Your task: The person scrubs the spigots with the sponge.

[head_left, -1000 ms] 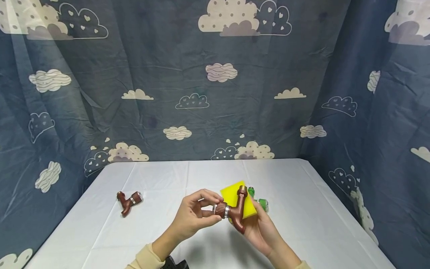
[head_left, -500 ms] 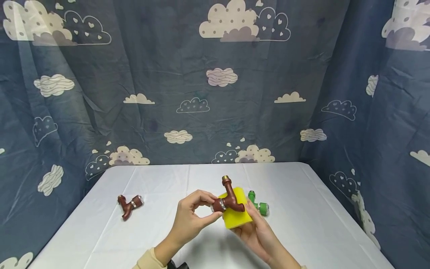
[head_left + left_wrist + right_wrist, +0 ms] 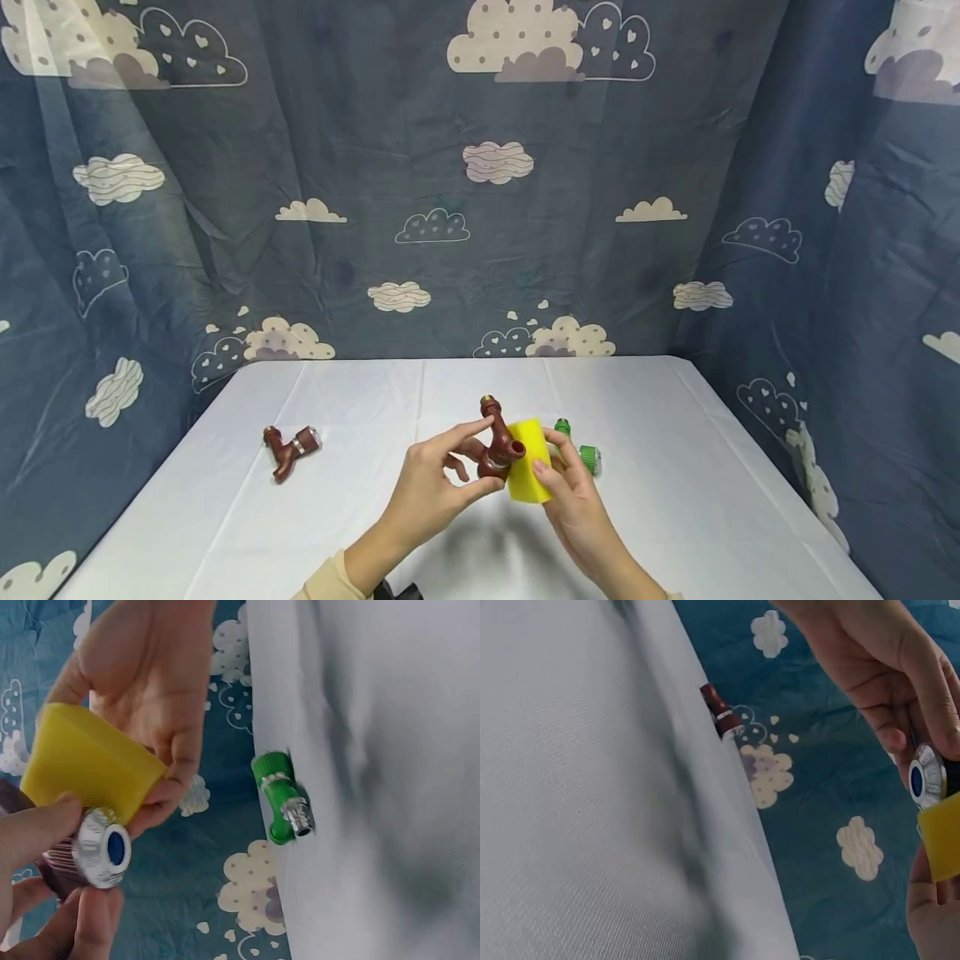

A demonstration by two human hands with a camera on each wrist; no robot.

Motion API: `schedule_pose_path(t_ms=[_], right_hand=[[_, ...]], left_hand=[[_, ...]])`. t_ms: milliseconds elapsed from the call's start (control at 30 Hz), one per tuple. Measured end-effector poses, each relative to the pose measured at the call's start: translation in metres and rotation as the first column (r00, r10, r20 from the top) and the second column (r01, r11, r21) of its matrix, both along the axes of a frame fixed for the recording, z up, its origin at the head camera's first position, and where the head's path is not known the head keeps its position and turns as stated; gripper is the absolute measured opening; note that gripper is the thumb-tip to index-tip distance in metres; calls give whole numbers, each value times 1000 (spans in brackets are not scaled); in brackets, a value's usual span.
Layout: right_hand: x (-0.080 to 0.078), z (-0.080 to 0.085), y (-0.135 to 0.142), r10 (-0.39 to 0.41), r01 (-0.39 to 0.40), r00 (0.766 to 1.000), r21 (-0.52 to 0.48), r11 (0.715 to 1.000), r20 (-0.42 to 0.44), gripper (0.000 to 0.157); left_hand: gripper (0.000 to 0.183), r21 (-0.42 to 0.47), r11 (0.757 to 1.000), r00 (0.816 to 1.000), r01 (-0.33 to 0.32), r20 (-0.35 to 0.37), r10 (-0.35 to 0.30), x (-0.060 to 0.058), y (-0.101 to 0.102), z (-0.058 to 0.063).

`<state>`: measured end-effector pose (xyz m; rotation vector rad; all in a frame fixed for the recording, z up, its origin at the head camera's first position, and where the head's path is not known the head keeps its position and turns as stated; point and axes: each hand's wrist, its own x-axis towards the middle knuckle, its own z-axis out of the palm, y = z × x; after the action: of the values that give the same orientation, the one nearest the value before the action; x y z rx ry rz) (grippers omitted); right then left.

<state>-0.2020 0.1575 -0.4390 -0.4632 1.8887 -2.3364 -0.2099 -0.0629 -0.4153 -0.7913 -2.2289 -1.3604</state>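
In the head view my left hand [image 3: 423,483] pinches a brown tap [image 3: 495,442] by its ribbed knob, holding it above the table. The tap's spout faces the camera and its threaded end points up. A yellow sponge [image 3: 529,471] is gripped between the thumb and fingers of my right hand [image 3: 581,504], against the tap's right side. Seen from the left wrist, the knob's silver cap with a blue centre [image 3: 115,848] sticks out between the left fingers, next to the sponge [image 3: 90,761]. Part of the tap's body is hidden there.
A green tap [image 3: 590,460] lies on the white-covered table [image 3: 690,500] behind my right hand, partly hidden. Another brown tap [image 3: 287,454] lies at the left. Dark cloud-patterned cloth [image 3: 345,167] stands around the table. A black object [image 3: 397,592] shows at the bottom edge.
The brown tap has shifted left and turned so its spout faces the camera. The sponge went from behind the tap to its right side, with my right thumb now across its front.
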Motion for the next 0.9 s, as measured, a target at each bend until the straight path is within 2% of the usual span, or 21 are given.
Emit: schedule_pose_path(t_ms=[100, 167, 233, 300, 367, 400, 433, 567, 600, 733, 800, 900], right_hand=[[0, 0, -3, -78, 86, 994, 103, 991, -81, 39], [-1, -1, -3, -107, 128, 984, 155, 980, -141, 38], [-1, -3, -2, -126, 166, 970, 187, 968, -208, 37], [-2, -6, -2, -123, 184, 949, 192, 964, -291, 37], [-3, -9, -3, -108, 200, 914, 201, 959, -392, 38], [-3, -10, -4, -103, 211, 891, 203, 956, -442, 38], [-3, -12, -4, -98, 225, 865, 204, 953, -492, 39], [-4, -14, -7, -107, 300, 763, 203, 932, -637, 44], [-3, -15, -7, -111, 317, 747, 204, 926, -656, 45], [-2, -14, -7, -118, 383, 702, 233, 894, -702, 48], [-2, -14, -7, -116, 411, 684, 249, 877, -720, 49], [-3, -15, -7, -112, 447, 637, 247, 860, -763, 51]], left_hand=[[65, 16, 996, 990, 83, 112, -84, 2, -2, 7], [56, 57, 987, 967, 151, 198, -159, 3, -4, 10], [48, 138, 966, 922, 221, 293, -253, 2, -6, 13], [41, 235, 938, 865, 254, 380, -329, 1, -8, 16], [36, 315, 918, 818, 242, 443, -367, -1, -9, 18], [36, 344, 911, 799, 226, 470, -376, -2, -9, 19], [38, 361, 910, 788, 204, 491, -372, -2, -9, 19], [44, 414, 900, 764, 138, 533, -363, -3, -9, 18], [46, 432, 892, 758, 131, 536, -371, -3, -9, 18], [53, 507, 855, 736, 109, 537, -412, -5, -9, 17], [55, 532, 842, 732, 90, 538, -418, -5, -8, 16], [56, 556, 829, 730, 56, 544, -414, -4, -7, 15]])
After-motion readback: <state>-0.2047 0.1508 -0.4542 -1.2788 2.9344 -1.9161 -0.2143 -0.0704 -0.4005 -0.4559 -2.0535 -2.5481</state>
